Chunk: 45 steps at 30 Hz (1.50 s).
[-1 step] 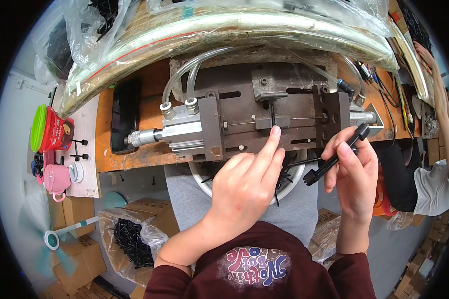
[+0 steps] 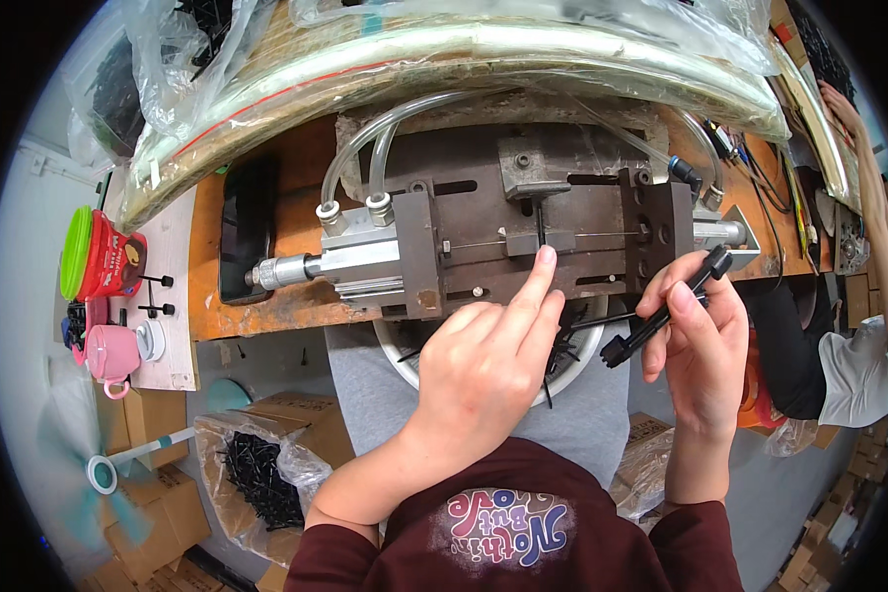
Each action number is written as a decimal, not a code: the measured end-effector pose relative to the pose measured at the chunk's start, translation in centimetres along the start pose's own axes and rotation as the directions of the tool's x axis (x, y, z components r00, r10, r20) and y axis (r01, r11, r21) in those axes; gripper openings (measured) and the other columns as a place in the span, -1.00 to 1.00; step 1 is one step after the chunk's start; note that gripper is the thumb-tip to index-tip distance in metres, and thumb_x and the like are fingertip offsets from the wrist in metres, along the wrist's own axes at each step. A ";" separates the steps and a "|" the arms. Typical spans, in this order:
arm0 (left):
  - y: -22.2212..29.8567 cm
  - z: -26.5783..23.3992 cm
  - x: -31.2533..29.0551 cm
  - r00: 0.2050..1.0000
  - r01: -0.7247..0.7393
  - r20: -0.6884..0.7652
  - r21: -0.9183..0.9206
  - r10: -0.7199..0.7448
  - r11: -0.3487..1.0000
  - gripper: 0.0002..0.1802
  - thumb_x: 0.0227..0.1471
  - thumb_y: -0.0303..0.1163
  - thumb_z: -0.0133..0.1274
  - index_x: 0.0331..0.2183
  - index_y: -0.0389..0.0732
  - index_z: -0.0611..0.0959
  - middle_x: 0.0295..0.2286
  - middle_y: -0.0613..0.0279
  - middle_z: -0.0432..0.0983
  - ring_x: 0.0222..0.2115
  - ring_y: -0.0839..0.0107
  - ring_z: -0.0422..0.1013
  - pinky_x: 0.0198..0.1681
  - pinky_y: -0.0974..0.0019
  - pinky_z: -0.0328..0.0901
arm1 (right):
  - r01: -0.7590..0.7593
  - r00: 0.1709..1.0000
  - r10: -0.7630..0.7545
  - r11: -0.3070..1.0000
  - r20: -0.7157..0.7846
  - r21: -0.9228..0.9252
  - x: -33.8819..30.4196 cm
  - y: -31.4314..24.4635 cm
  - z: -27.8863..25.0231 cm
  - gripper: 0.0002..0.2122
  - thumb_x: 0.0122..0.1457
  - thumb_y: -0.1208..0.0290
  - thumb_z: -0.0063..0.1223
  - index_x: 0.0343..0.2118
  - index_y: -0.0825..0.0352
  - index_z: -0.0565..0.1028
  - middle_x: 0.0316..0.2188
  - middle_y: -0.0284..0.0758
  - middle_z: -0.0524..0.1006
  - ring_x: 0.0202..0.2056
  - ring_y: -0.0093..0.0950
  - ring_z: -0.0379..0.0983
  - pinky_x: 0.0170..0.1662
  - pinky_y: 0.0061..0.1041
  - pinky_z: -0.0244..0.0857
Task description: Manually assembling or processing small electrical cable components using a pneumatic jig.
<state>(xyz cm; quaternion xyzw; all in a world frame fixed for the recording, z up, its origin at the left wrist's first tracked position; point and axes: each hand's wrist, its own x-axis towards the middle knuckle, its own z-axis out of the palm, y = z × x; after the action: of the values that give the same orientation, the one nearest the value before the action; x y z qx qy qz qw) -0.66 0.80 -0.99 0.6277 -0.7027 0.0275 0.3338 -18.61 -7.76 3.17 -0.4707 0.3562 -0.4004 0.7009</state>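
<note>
My left hand (image 2: 483,365) has its index finger stretched out, the tip at a small metal block (image 2: 559,242) in the middle of a dark metal fixture (image 2: 474,212). A thin black piece (image 2: 540,222) stands in the block's slot, just at that fingertip. The other fingers of this hand are partly curled and hold nothing I can see. To the right, my right hand (image 2: 705,340) is closed on black plastic rods (image 2: 661,314) with notched, thicker ends, pinched between thumb and fingers. One thinner black rod juts left from this grip. How many rods it holds is partly hidden.
Pneumatic cylinders (image 2: 365,266) with clear hoses flank the fixture. Beneath my hands a white bucket (image 2: 397,360) holds black parts. A phone (image 2: 248,232) lies at left, near a pink cup (image 2: 111,352). A fan (image 2: 102,474) spins below. Another person's arm (image 2: 863,148) shows at far right.
My left index fingertip has shifted up very slightly at the block. The fan blades have turned. My right hand and its rods look unmoved.
</note>
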 end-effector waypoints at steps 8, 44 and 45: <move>-0.6 -0.1 0.9 0.999 -0.046 -0.002 0.039 0.046 0.998 -0.75 -0.16 -0.47 0.25 -0.31 -0.29 0.71 -0.04 0.03 0.58 -0.60 0.47 0.46 -0.46 0.42 0.35 | 0.052 0.998 -0.052 0.999 -0.018 0.004 0.2 0.0 0.3 -0.84 0.28 0.47 0.05 -0.23 0.46 0.38 -0.39 -0.13 0.53 -0.69 -0.52 0.43 -0.64 -0.64 0.34; -0.3 -0.2 1.3 1.000 -0.027 -0.008 0.081 0.027 0.996 -0.70 -0.20 -0.39 0.36 -0.33 -0.24 0.70 -0.09 0.10 0.61 -0.58 0.43 0.47 -0.48 0.43 0.33 | 0.579 0.613 -0.742 0.188 0.271 -0.794 -1.1 1.1 -0.6 -0.78 0.01 0.80 0.22 -0.25 0.47 0.59 -0.22 -0.08 0.61 -0.32 -0.31 0.61 -0.27 -0.46 0.53; -0.3 -0.2 1.2 1.000 -0.021 -0.005 0.078 0.021 0.997 -0.71 -0.20 -0.38 0.36 -0.33 -0.24 0.70 -0.08 0.10 0.61 -0.58 0.42 0.47 -0.48 0.43 0.33 | 0.596 0.527 -0.762 0.015 0.377 -0.803 -1.1 0.8 -0.3 -0.72 -0.08 0.76 0.33 -0.25 0.42 0.63 -0.24 -0.15 0.61 -0.33 -0.34 0.59 -0.32 -0.47 0.48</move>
<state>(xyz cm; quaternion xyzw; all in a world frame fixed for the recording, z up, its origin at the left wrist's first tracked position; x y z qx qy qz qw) -0.31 -0.21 -0.27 0.6328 -0.7066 0.0601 0.3109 -19.19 -6.68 2.49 -0.8305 0.2881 -0.4754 0.0342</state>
